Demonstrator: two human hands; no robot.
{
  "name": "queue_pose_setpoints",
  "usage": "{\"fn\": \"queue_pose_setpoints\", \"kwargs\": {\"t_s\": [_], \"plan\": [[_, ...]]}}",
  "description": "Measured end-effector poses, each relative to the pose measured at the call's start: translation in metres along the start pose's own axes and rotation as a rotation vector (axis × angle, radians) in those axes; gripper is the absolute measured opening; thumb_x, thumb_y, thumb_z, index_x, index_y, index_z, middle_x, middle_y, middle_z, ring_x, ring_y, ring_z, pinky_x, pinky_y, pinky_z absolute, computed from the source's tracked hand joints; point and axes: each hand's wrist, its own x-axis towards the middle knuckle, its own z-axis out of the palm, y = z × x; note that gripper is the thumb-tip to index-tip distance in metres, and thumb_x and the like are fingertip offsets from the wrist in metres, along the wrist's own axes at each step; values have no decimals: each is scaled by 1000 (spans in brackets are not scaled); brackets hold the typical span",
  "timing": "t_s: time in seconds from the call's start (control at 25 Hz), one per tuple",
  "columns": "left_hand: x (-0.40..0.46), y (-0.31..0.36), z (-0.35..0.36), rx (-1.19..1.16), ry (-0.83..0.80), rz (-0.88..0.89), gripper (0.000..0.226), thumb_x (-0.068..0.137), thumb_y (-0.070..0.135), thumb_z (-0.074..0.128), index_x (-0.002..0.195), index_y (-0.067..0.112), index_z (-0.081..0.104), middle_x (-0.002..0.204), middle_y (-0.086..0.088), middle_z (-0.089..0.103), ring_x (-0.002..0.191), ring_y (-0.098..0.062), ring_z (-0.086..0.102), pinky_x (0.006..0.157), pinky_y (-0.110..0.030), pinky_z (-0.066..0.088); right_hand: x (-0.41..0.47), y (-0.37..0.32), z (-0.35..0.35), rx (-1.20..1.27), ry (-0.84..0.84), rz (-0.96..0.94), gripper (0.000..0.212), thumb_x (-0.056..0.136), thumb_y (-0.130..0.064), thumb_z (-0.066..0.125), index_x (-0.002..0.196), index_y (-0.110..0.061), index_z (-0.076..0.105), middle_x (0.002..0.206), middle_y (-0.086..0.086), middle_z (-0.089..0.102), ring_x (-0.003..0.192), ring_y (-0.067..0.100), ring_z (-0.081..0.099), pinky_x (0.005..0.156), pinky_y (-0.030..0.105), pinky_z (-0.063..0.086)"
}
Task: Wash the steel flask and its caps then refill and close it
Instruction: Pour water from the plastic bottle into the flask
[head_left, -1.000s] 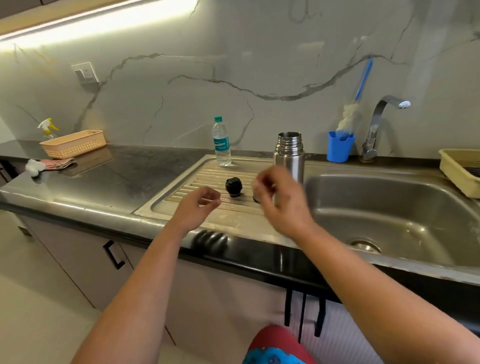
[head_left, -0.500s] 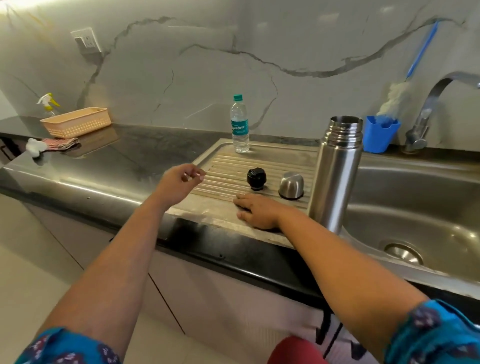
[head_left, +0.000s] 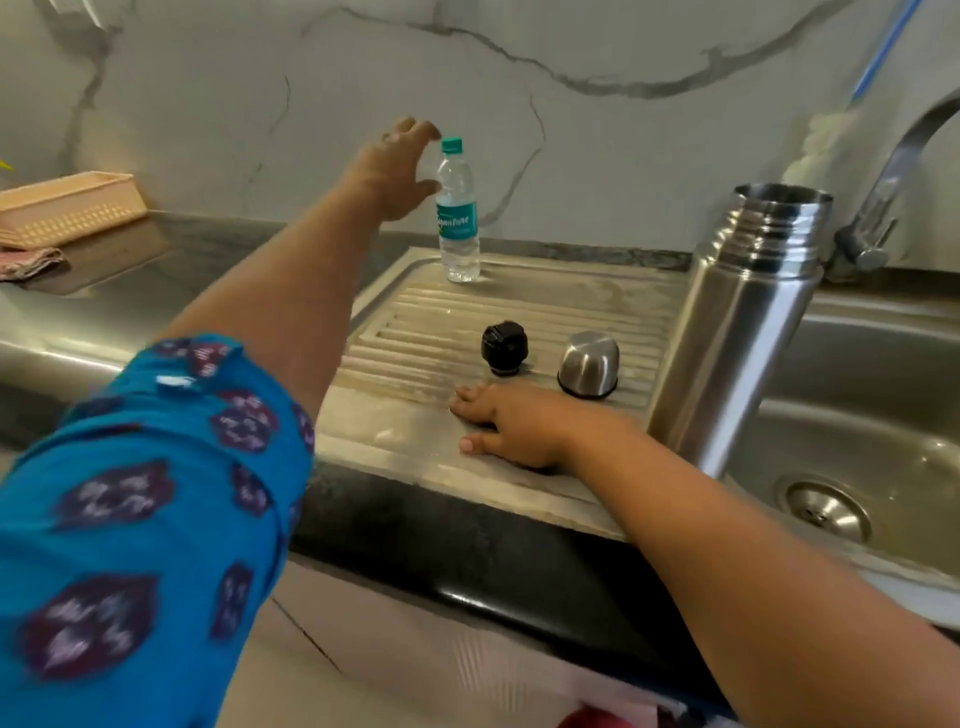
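head: steel flask (head_left: 737, 332) upright, mouth up

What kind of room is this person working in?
Most likely a home kitchen: a steel sink with a ribbed drainboard is set into a dark countertop, a tap stands behind it, and the wall is marble-patterned.

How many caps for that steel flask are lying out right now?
2: the black inner cap and the steel outer cap, side by side on the drainboard, just beyond the right hand.
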Motion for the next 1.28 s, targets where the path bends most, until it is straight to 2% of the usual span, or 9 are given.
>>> {"fn": "queue_pose_setpoints", "kwargs": {"t_s": [0.16, 0.28, 0.44, 0.56, 0.72, 0.88, 1.08, 1.16, 1.28], "plan": [[42, 3, 16, -44, -64, -75, 72, 98, 22, 61, 157, 16, 21, 165, -8, 16, 150, -32, 17, 121, -42, 16, 1, -6, -1, -17, -20, 11, 62, 103, -38, 37, 155, -20, 8, 162, -4, -4, 149, 17, 2, 118, 33, 5], [64, -1, 27, 0, -145, -82, 71, 102, 19, 54, 160, 21, 12, 167, -4, 7, 153, -30, 10, 122, -45, 12, 4, -6, 0, -27, -11, 20, 62, 103, -37, 36, 155, -20, 7, 162, -3, -4, 149, 19, 2, 118, 33, 5], [75, -3, 34, 43, -172, -98, 56, 105, 18, 46, 157, 17, 25, 160, -10, 29, 145, -34, 30, 119, -45, 24, 7, -8, 1, -27, -30, 38, 62, 104, -37, 35, 155, -19, 5, 162, 0, -5, 149, 21, -1, 118, 33, 2], [75, 4, 31, -6, -77, -89, 46, 101, 22, 55, 145, 13, 45, 143, -13, 44, 130, -34, 47, 112, -44, 36, 8, -7, 0, -31, -51, 48, 63, 104, -36, 35, 155, -19, 4, 162, 0, -6, 149, 21, -3, 119, 36, 2], [52, 11, 19, -17, -36, -69, 38, 97, 23, 62, 132, 9, 57, 133, -18, 49, 122, -36, 49, 106, -42, 38, 8, -9, -2, -43, -98, 68, 63, 104, -35, 35, 154, -17, 2, 162, 1, -8, 149, 22, -4, 121, 41, 5], [-5, -1, -10, -54, 57, -125, 31, 94, 23, 65, 121, 7, 62, 122, -19, 61, 112, -36, 56, 95, -38, 42, 8, -8, -4, -53, -84, 50, 64, 103, -35, 36, 155, -15, 3, 162, 2, -5, 149, 24, 0, 119, 39, 7], [-89, 25, -87, -73, 134, -117, 30, 93, 30, 67, 116, 10, 66, 116, -12, 65, 103, -31, 59, 88, -37, 43, 7, -5, -3, -50, -60, 38, 62, 103, -36, 37, 155, -15, 10, 162, 1, -2, 148, 26, 11, 119, 41, 15], [-127, 47, -120, -54, 123, -167, 31, 92, 38, 67, 114, 15, 68, 116, -9, 67, 100, -27, 61, 88, -36, 44, 6, -5, -4, -56, -49, 75, 60, 102, -37, 40, 153, -12, 19, 162, 5, 8, 144, 30, 23, 116, 43, 23], [-190, 80, -165, -59, 154, -221, 29, 90, 41, 68, 109, 19, 70, 107, -2, 69, 88, -19, 59, 85, -34, 43, -2, -20, 1, -19, 24, 167, 46, 99, -34, 49, 134, -5, 47, 145, 14, 43, 124, 33, 48, 101, 38, 41]]}}
